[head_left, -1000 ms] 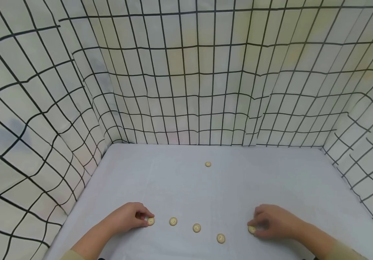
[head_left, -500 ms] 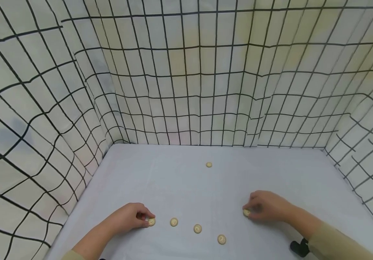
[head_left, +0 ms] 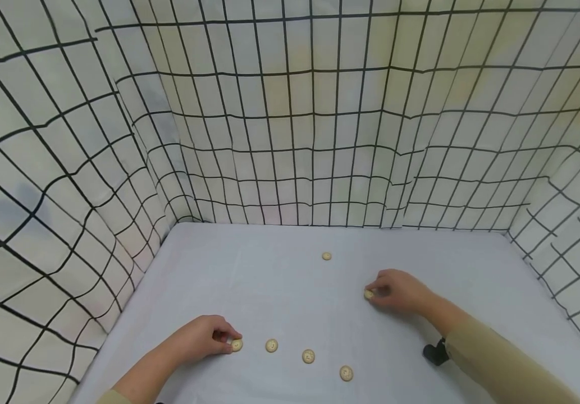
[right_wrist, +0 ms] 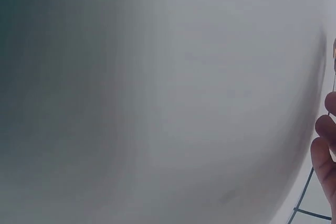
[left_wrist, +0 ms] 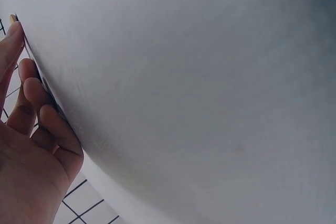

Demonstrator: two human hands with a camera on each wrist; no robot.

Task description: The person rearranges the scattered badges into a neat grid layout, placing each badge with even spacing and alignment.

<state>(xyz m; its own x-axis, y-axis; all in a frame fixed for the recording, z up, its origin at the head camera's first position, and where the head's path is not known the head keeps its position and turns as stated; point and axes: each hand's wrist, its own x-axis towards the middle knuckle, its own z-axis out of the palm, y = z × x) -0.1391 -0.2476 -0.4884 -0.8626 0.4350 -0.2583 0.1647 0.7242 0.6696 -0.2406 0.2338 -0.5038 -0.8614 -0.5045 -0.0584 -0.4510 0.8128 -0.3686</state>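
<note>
My left hand [head_left: 206,336] rests low on the left of the white table, pinching a round beige button [head_left: 237,345] between thumb and fingertips. The other fingers are curled below the thumb in the left wrist view, where only a sliver of the button [left_wrist: 13,18] shows. Farther out on the right, my right hand [head_left: 398,290] pinches a second beige button [head_left: 369,294] by its edge. In the right wrist view just some fingertips [right_wrist: 325,127] appear at the right border. Between the hands lie three loose buttons: one left [head_left: 272,345], one middle [head_left: 308,356], one right [head_left: 346,373].
A single button [head_left: 327,256] lies near the back of the white table [head_left: 249,280]. White walls with a black grid [head_left: 279,129] enclose the back and both sides. A black device [head_left: 436,352] shows beside my right sleeve [head_left: 497,359].
My right hand has moved away from me and to the left, carrying its button across the table. My left hand and the loose buttons have stayed in place.
</note>
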